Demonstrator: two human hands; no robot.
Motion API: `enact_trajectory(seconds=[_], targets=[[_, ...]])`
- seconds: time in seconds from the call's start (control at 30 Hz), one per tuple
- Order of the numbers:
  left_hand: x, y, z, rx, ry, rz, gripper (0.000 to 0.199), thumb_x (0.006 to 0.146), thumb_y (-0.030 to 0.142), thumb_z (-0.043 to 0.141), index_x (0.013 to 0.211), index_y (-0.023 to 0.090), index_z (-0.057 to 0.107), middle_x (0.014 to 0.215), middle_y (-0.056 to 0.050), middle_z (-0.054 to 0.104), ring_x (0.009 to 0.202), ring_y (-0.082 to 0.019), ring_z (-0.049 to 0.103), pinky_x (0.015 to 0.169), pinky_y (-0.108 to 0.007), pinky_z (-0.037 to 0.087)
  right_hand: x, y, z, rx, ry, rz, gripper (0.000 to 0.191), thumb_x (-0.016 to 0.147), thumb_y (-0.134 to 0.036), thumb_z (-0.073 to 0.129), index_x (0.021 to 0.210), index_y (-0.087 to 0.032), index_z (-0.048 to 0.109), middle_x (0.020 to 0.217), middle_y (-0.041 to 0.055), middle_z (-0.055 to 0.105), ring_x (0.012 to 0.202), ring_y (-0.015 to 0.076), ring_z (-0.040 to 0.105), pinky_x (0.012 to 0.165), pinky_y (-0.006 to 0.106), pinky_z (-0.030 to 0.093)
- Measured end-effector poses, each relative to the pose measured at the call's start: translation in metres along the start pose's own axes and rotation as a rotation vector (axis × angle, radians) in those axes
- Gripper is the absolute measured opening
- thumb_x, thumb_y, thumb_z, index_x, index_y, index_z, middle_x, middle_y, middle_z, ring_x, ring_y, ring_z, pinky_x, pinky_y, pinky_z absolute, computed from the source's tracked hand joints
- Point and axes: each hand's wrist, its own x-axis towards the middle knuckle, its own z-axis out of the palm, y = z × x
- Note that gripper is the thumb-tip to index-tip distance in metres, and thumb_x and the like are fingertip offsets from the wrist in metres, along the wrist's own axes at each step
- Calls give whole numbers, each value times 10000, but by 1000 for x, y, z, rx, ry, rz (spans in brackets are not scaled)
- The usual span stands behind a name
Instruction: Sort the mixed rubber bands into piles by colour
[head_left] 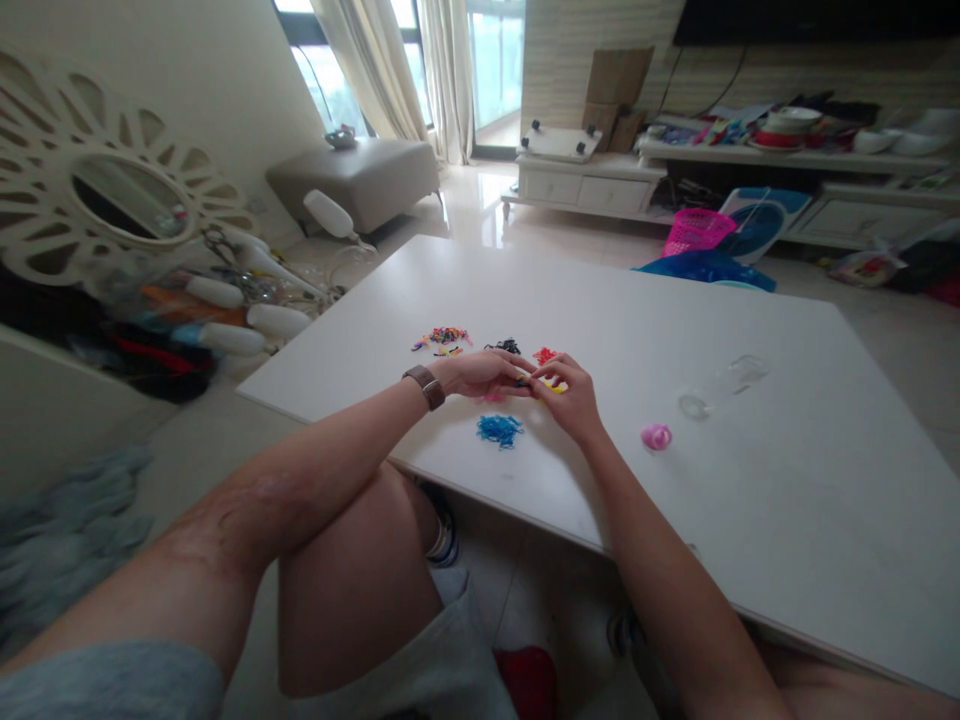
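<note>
Small loop-like rubber bands lie on the white table [660,520] in piles: blue bands [499,431], multicoloured bands [448,336], black bands [510,346] and red bands [545,355]. Pink bands [491,397] and yellow bands [556,386] show partly, under and beside my hands. My left hand [484,374] is turned palm up over the piles, with a few dark and yellow rubber bands [523,381] at its curled fingers. Against them press the pinched fingertips of my right hand [571,395]; what exactly they grip is too small to make out.
To the right on the table lie a clear bottle [724,385] on its side and a pink cap-like object [656,437]. A blue object [709,268] and a pink basket [697,232] are beyond the far edge. An ornate mirror [127,195] leans at left.
</note>
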Motion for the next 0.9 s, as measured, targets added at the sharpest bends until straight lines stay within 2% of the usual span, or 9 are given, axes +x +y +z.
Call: enact_trajectory(seconds=[0.13, 0.23, 0.4, 0.53, 0.67, 0.83, 0.9], targets=[[-2, 0, -7, 108, -5, 26, 195, 845, -31, 646, 995, 70, 719, 1044, -172, 766, 1005, -188, 746, 994, -284, 552, 2, 4, -7, -25, 133, 75, 96, 823, -295, 697, 770, -214, 694, 866, 25, 634, 740, 156, 591, 639, 296, 483], [-4, 0, -15, 197, -5, 26, 230, 817, -10, 694, 1026, 86, 716, 1047, -174, 771, 1005, -199, 749, 981, -303, 558, 4, 7, -10, -18, 207, 146, 105, 814, -296, 696, 766, -203, 692, 872, 27, 635, 701, 145, 578, 612, 285, 470], [-5, 0, -23, 335, -82, 52, 289, 754, 108, 819, 1026, 103, 724, 992, -159, 783, 954, -212, 762, 895, -303, 586, 4, 7, -10, -16, 210, 166, 131, 809, -320, 692, 757, -199, 686, 854, 26, 632, 710, 152, 594, 596, 276, 459], [-7, 0, -20, 531, -137, 45, 332, 688, 224, 889, 962, 122, 733, 914, -118, 793, 845, -204, 771, 796, -296, 599, 5, 7, -11, -55, 197, 183, 111, 794, -300, 680, 760, -194, 690, 853, 23, 629, 716, 154, 590, 608, 280, 453], [-12, -2, -12, 619, -201, 40, 301, 668, 287, 901, 866, 140, 728, 856, -85, 793, 793, -193, 767, 765, -285, 591, 5, 16, -20, -189, 142, 185, 43, 747, -218, 653, 735, -197, 689, 871, 28, 623, 754, 167, 589, 663, 304, 459], [-12, -3, -11, 658, -241, -12, 261, 646, 298, 899, 805, 155, 749, 820, -69, 789, 772, -192, 756, 747, -282, 579, 5, 35, -37, -280, -78, 175, 56, 692, -185, 642, 693, -208, 693, 879, 26, 619, 801, 182, 594, 715, 316, 471], [-11, -3, -14, 714, -241, -11, 250, 633, 284, 896, 809, 156, 772, 832, -71, 791, 769, -188, 748, 740, -272, 566, 4, 40, -41, -295, -126, 184, 63, 694, -195, 641, 699, -211, 703, 884, 25, 623, 817, 184, 598, 738, 320, 475]])
